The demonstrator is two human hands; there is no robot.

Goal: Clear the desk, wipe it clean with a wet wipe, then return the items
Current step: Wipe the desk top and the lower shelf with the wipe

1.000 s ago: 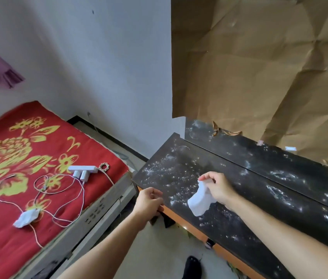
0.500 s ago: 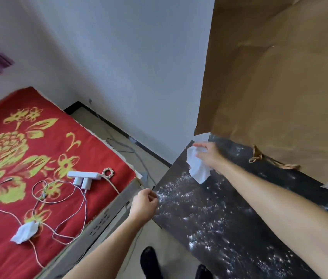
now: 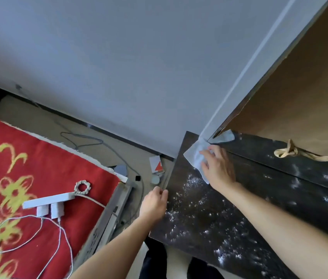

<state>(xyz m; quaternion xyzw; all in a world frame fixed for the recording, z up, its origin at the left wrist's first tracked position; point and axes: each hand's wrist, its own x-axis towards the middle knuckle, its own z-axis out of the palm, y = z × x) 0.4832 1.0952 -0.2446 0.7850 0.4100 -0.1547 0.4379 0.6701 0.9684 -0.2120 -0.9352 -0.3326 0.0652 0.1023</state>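
Observation:
The dark desk fills the right side, its top speckled with white wet patches. My right hand presses a white wet wipe flat on the desk's far left corner, by the wall. My left hand grips the desk's left edge with curled fingers. A white power strip with plugged chargers and tangled white cables lies on the red flowered bed cover at the left, beside a small braided ring.
Brown paper covers the wall behind the desk, with a torn tape strip at its base. In the gap between bed and desk, the floor holds a grey cable and a small red-and-white card. My dark shoes show below.
My right hand has carried the wipe from the desk's front middle up to its far left corner. The left hand slid along the desk's left edge. My view swung left and closer.

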